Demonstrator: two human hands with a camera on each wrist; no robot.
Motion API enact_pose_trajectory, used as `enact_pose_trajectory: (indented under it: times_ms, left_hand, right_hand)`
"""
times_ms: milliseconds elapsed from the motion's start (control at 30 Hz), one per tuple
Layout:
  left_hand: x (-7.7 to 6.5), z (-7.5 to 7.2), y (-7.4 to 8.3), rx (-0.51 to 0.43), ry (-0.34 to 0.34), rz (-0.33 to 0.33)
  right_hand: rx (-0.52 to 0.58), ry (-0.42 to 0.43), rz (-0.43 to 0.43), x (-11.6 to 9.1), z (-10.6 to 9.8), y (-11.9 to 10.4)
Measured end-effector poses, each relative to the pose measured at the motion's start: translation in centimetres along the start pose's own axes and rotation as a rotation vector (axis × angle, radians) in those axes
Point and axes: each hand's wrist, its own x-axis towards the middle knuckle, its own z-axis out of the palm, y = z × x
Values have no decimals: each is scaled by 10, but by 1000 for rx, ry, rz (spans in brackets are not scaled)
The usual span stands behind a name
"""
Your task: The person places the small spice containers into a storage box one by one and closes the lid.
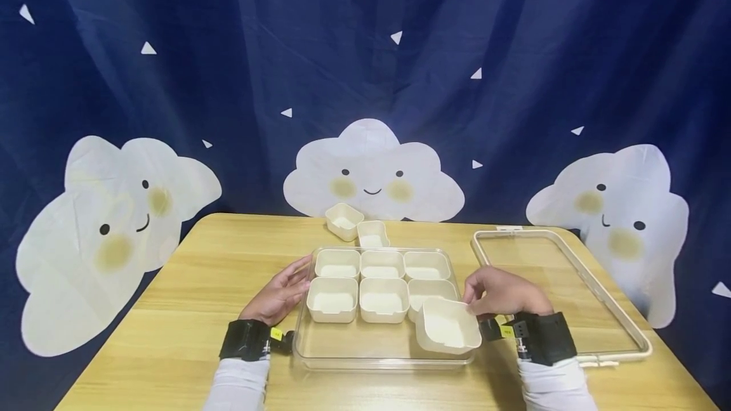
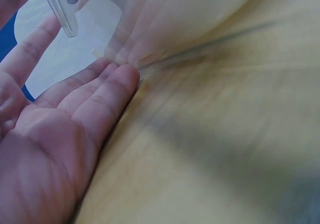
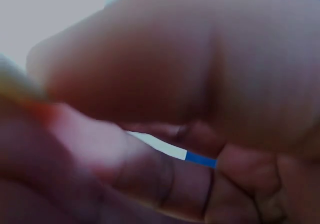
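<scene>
Right hand (image 1: 508, 290) pinches square cream cup (image 1: 448, 325) by edge above clear tray (image 1: 382, 365), left hand (image 1: 280, 293) extending fingers against tray side, likely steadying.

No text legible from where I stand. Yellow tag (image 1: 276, 333) at 7 o'clock in head view, by left strap (image 1: 242, 340); second tag (image 1: 507, 332), between 4 and 5 o'clock, by right strap (image 1: 551, 338): marks too small.
</scene>
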Motion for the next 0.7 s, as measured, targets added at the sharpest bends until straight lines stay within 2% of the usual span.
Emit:
enact_pose_trajectory:
  times_ms: [200, 700]
  left_hand:
    - [1, -1, -1, 5, -10, 4]
    - [2, -2, -2, -23, 9, -1]
  right_hand:
    - [-75, 20, 59, 3, 7, -8]
    - [-141, 41, 174, 12, 18, -13]
